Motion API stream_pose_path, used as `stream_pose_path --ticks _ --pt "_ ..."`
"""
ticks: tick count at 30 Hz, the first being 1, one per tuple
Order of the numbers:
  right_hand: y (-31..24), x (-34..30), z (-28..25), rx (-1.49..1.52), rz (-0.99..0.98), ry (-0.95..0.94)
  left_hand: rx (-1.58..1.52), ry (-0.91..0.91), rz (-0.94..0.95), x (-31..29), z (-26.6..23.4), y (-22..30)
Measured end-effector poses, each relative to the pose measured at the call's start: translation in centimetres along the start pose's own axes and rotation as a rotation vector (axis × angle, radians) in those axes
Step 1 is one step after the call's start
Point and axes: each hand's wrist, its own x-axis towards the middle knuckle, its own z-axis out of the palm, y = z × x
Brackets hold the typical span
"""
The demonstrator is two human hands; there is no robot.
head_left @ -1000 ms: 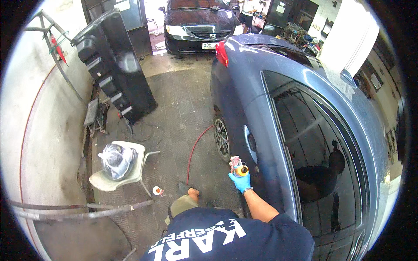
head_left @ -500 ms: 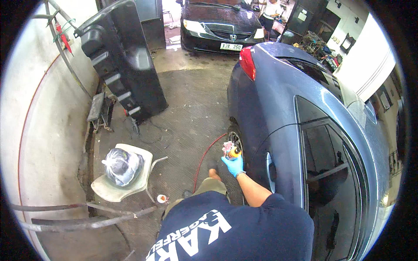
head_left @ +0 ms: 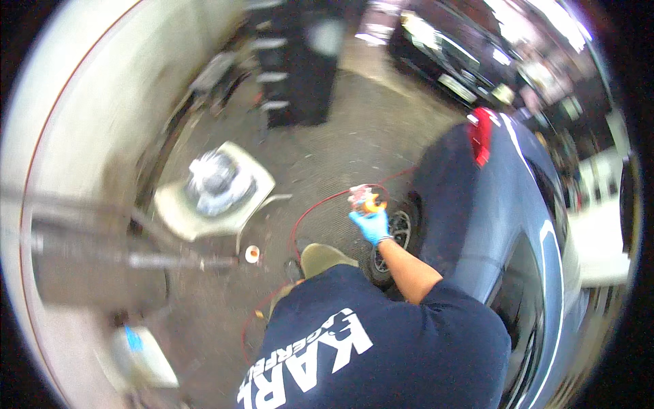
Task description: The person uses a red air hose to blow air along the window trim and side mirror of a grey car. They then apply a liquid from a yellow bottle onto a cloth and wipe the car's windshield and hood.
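Note:
My right hand (head_left: pixel 372 226), in a blue glove, is closed around a small orange-yellow thing (head_left: pixel 374 204), bottle-like but blurred. A crumpled pinkish-white cloth (head_left: pixel 358 195) shows at the same grip. The hand is held low beside the rear wheel (head_left: pixel 400 230) of a blue-grey car (head_left: pixel 446 198), just left of the wheel as seen from here. My left hand is out of view; my dark shirt covers the lower middle.
A pale plastic chair (head_left: pixel 172 213) bears a filled plastic bag (head_left: pixel 221 178). By it stands a small white cup (head_left: pixel 253 254). A red hose (head_left: pixel 298 225) curves over the floor. Metal bars (head_left: pixel 184 261) jut from the left. A black panel (head_left: pixel 300 82) and another black car (head_left: pixel 443 54) are farther off.
My view has swung left and down, with blur. The chair and bag sit higher, the car has shifted right, and more of its wheel shows. My right hand keeps its grip.

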Motion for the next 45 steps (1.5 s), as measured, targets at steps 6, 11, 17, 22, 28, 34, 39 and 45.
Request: stream_pose_path --ticks 6,11,17,22,28,34,39,45 --pt "-1.7 6.8 3.9 0.091 -0.189 -0.062 0.257 -0.400 0.076 -5.0 15.9 -0.9" --pt "1.9 11.6 5.6 -0.121 -0.283 -0.030 -0.162 -0.376 -0.201 -14.4 26.0 -4.3" --pt "2.1 10.7 7.6 -0.076 -0.283 0.020 -0.483 -0.385 -0.747 -24.5 24.9 -8.5" --pt "2.3 4.3 12.8 0.040 -0.209 0.015 -0.369 -0.334 -0.679 -24.0 36.1 -19.1" --pt "1.7 -4.9 15.7 0.169 -0.245 0.119 -0.419 -0.300 -0.654 -24.4 41.4 -20.5" --pt "3.4 -10.8 13.2 0.063 -0.158 0.117 -0.350 -0.362 -0.570 -23.5 48.7 -26.1" --pt "2.9 -13.5 11.5 0.008 -0.350 0.138 -0.188 -0.353 -0.382 -19.9 43.9 -27.5" --pt "4.1 -14.9 11.6 0.140 -0.215 0.163 -0.145 -0.188 -0.503 -23.0 42.8 -34.5"
